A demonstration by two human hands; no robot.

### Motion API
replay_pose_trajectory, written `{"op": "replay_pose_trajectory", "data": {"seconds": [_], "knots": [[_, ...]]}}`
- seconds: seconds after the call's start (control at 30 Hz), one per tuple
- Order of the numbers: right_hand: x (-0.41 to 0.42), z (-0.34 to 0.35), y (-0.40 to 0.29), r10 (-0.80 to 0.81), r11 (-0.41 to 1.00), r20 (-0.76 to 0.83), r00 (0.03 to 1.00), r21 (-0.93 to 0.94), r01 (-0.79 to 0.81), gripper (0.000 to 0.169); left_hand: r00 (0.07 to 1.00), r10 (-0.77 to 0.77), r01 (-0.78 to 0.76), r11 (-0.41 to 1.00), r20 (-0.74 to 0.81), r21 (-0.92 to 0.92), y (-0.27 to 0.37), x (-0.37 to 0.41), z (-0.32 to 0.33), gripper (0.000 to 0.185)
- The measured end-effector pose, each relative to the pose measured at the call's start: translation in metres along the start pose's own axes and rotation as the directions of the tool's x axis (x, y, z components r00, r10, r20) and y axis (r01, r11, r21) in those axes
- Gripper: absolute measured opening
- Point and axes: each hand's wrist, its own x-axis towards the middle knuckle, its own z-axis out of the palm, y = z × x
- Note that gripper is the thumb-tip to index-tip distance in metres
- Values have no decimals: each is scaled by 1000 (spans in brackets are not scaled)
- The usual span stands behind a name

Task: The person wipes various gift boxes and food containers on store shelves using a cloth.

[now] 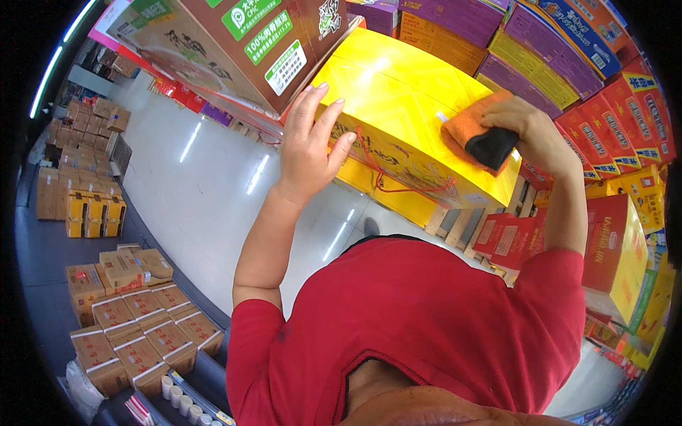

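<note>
A large yellow gift box (394,80) with a red cord handle (381,173) on its near side lies before me. My right hand (517,125) grips a folded orange cloth (463,120) with a black part, pressed on the box top near its right end. My left hand (314,138) has its fingers apart at the top edge of the box's left end and holds nothing. Just left of the yellow box stands a brown printed carton (266,48).
Purple and yellow boxes (533,58) are stacked behind, and red boxes (602,128) at the right. A wooden pallet (458,226) shows below the yellow box. Brown cartons (144,325) stand at the lower left, across the shiny floor (213,160).
</note>
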Motion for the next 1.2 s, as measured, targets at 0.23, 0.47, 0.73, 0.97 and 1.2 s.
{"op": "replay_pose_trajectory", "data": {"seconds": [0.23,0.47,0.73,0.97,1.2], "knots": [[36,38,-48,-191,977,-166,967,-125,172,35,983,82,-82,997,163,-6,-25,-5,19,53],[23,45,-82,-210,972,-318,925,39,234,47,993,104,-97,988,53,-120,-38,-12,26,45],[-70,125,-143,583,667,-625,518,733,134,34,993,90,-112,934,-80,-339,-63,-53,28,25],[-78,223,-185,578,816,-468,669,337,-469,39,983,182,-177,884,-30,-433,-68,-69,18,22],[-86,324,-139,735,571,-464,495,29,-821,37,874,485,-472,837,-24,-275,-63,23,7,42]]}}
